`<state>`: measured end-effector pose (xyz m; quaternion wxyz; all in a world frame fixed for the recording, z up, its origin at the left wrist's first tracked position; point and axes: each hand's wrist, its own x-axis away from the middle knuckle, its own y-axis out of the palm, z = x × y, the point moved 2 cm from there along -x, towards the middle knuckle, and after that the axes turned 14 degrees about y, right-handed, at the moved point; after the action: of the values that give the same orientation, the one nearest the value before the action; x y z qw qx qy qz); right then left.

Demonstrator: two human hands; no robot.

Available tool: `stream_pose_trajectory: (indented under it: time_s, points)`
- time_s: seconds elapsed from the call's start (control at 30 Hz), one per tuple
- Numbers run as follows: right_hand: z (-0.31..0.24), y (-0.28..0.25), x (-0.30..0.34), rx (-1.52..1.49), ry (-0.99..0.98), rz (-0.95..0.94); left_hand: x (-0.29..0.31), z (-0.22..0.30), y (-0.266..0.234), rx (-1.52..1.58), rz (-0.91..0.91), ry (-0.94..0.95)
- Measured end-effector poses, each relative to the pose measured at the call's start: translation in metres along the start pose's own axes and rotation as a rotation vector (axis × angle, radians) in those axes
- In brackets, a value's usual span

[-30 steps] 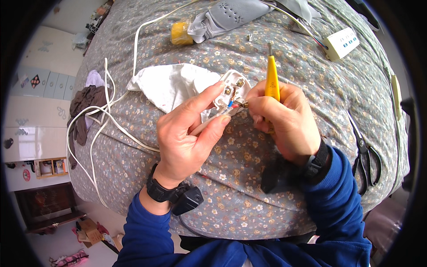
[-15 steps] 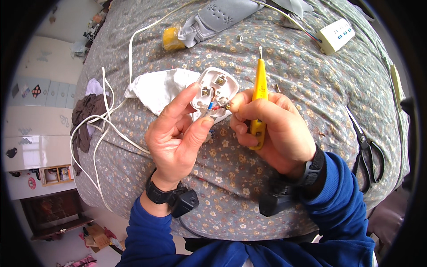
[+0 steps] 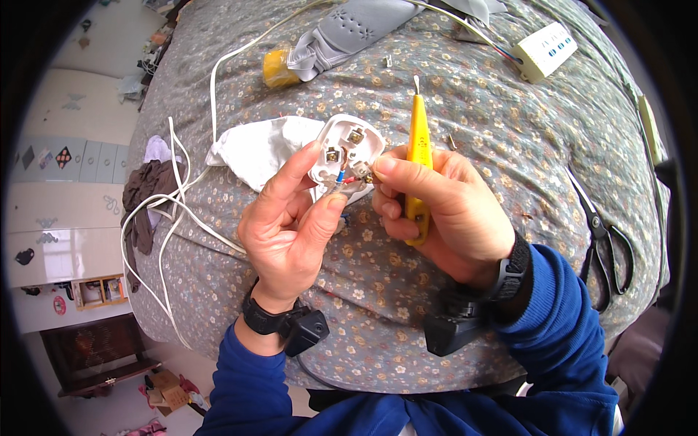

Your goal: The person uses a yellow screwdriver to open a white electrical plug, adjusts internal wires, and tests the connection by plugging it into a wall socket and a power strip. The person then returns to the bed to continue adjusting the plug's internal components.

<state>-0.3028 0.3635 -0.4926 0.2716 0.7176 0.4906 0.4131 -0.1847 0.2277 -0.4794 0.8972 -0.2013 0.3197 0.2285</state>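
Observation:
My left hand (image 3: 280, 225) holds an opened white plug housing (image 3: 368, 136) between thumb and fingers. Metal contacts sit inside it. A blue wire (image 3: 340, 176) and a red wire (image 3: 350, 179) run across its lower part. With thumb and forefinger, my right hand (image 3: 465, 211) pinches at a small brass-coloured piece by the red wire's end; the fingertips partly hide it. A yellow screwdriver (image 3: 419, 138) lies across that same hand, gripped against the fingers, its metal tip pointing away from me and touching nothing. Behind the housing lies a white cloth (image 3: 254, 149).
Flowered fabric (image 3: 378, 291) covers the surface. White cable (image 3: 156, 196) loops at the left. Black-handled scissors (image 3: 600, 232) lie at the right. A white socket block (image 3: 545, 51) with wires is far right. A grey fabric piece (image 3: 356, 33) and yellow tape roll (image 3: 280, 69) lie at the back.
My right thumb has slid forward over the small piece beside the housing. Housing and screwdriver are held much as before, and the whole view has shifted slightly.

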Motion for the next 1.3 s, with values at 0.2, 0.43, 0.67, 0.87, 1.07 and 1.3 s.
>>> stream_pose_trajectory:
  time_s: [0.2,0.43,0.67,0.87,1.07,1.3]
  points:
    - [-0.006,0.001,0.004,0.04,-0.008,0.018,-0.001,0.0,0.0,0.109,0.017,-0.043]
    - [-0.01,0.007,0.004,0.54,-0.561,0.185,-0.001,-0.001,-0.002,0.188,0.057,-0.12]
    - [-0.014,0.005,0.011,0.934,-0.778,0.372,-0.001,0.0,-0.001,0.128,0.004,-0.057]
    - [-0.014,0.008,0.011,0.876,-0.712,0.393,-0.003,0.001,0.001,0.1,-0.022,0.031]
    - [-0.02,0.006,0.009,1.02,-0.853,0.402,-0.001,0.004,-0.002,0.057,-0.044,-0.128]
    - [-0.025,0.002,0.007,1.109,-0.932,0.407,-0.002,0.007,0.0,0.052,-0.083,-0.204]
